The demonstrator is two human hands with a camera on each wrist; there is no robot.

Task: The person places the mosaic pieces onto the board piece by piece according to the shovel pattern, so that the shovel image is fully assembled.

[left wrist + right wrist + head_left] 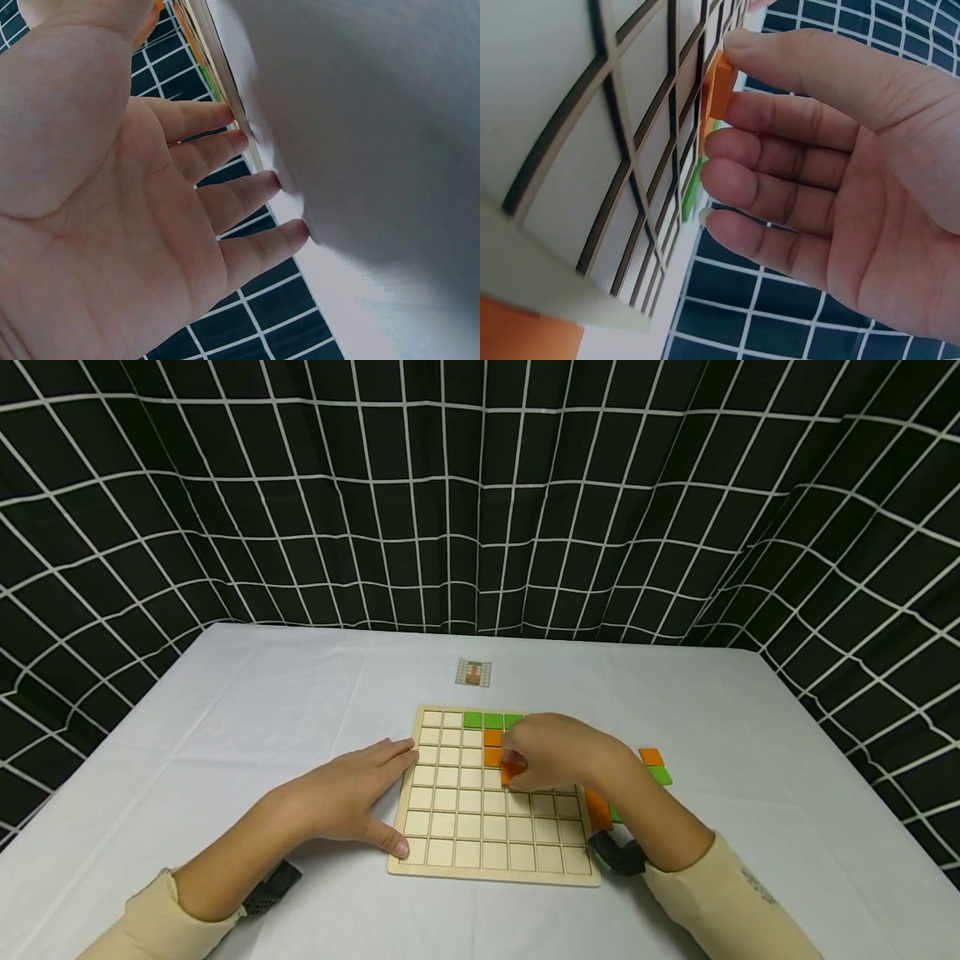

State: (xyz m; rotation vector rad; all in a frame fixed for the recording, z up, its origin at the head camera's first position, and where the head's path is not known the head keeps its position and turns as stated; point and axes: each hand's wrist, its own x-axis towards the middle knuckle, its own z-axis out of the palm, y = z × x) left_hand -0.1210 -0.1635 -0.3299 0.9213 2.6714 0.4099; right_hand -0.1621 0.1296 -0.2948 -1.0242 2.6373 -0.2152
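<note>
Right hand: orange tile pinched between fingers.

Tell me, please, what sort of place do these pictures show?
Probably a staged recording area, though I cannot be certain: black, white-gridded curtains hang behind and beside a white-covered table, which holds a wooden grid board and a small pattern card.
</note>
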